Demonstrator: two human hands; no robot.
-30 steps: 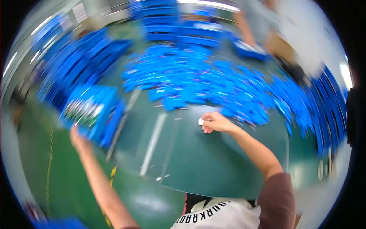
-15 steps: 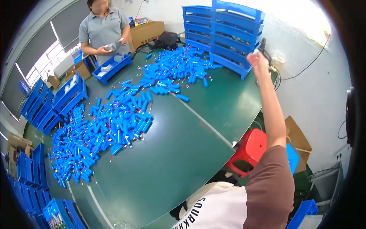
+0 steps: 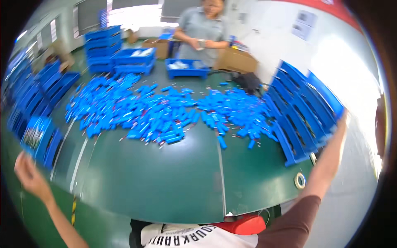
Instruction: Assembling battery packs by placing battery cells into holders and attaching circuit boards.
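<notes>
My left hand (image 3: 29,174) is raised at the far left, fingers loosely bent and apart, with nothing visible in it. Just beyond it is a blue crate (image 3: 53,145) with rows of small blue and pale pieces. On the far right, my right arm stretches out. The right hand (image 3: 344,120) is beside the upper edge of a stack of blue trays (image 3: 304,111); glare and blur hide its fingers. Blue cylindrical battery packs (image 3: 161,115) with thin red leads lie heaped across the green table (image 3: 153,177).
Across the table a person in a grey shirt (image 3: 194,31) holds a pale object above a blue tray (image 3: 187,73). More blue crates (image 3: 101,49) stand at the back left. A tape roll (image 3: 300,180) lies near the right edge. A red stool (image 3: 246,225) is beside me.
My view has swung left and levelled. My left hand has come into sight at the left. My right arm now reaches along the near side of the tray stack.
</notes>
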